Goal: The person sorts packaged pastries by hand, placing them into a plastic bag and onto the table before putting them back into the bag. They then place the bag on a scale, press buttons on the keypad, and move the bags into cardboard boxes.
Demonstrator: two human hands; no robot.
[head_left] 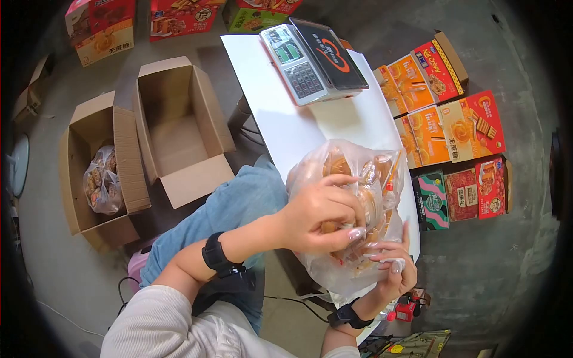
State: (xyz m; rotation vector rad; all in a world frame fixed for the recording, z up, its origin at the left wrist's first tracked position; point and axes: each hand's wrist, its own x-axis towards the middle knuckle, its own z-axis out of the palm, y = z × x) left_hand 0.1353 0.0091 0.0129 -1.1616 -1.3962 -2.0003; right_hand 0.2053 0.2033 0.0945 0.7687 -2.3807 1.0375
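A clear plastic bag (340, 161) filled with brown-orange wrapped snack packs sits at the near end of the white table, in front of my body. Across its middle reaches my left hand (325, 212), fingers curled and thumb pressed against the film, gripping the bag. My right hand (394, 268) is at the bag's lower right edge. Its index finger sticks out while the other fingers fold around a bit of white film. Just what lies beneath both palms is hidden.
On the white table (262, 89) stands a digital scale (316, 65). Printed snack boxes (427, 143) line the right side. Left on the floor are an open cardboard box (179, 119) and another carton (128, 173) holding a bagged snack pack (102, 182). More snack boxes (101, 30) stand behind.
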